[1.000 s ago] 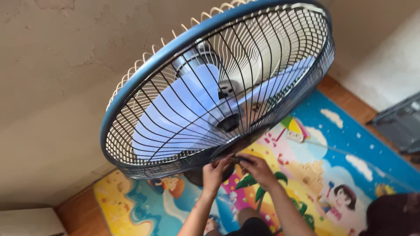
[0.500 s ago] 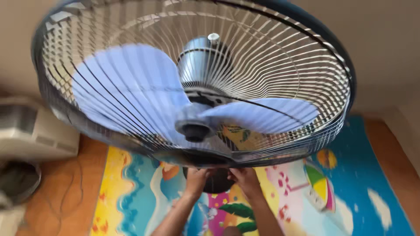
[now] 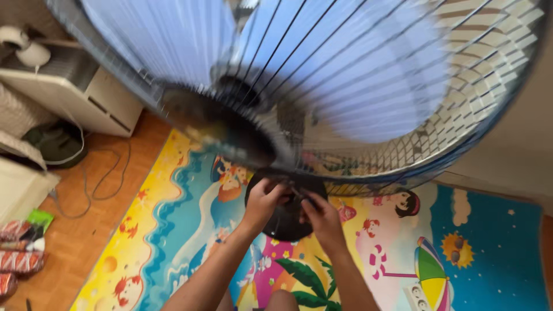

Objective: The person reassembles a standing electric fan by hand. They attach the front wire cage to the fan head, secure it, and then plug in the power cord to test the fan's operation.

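Observation:
A large fan head fills the top of the view: a dark wire cage [image 3: 478, 98] around pale blue blades [image 3: 345, 75]. Its round black base [image 3: 283, 222] stands on a colourful play mat below. My left hand [image 3: 264, 198] and my right hand [image 3: 318, 214] are both at the cage's lowest rim, fingers pinched together on a small dark fastener there. What exactly the fingers grip is too small to tell.
The play mat [image 3: 178, 224] covers an orange-brown floor [image 3: 75, 230]. A white box-shaped appliance [image 3: 86, 98] with a grey cable [image 3: 98, 184] stands at the left wall. Packets [image 3: 20, 253] lie at the left edge. A pale wall [image 3: 512, 155] is at right.
The view has swung left and closer, so the fan now fills the top. The cage has turned between my hands, which stay at its bottom rim.

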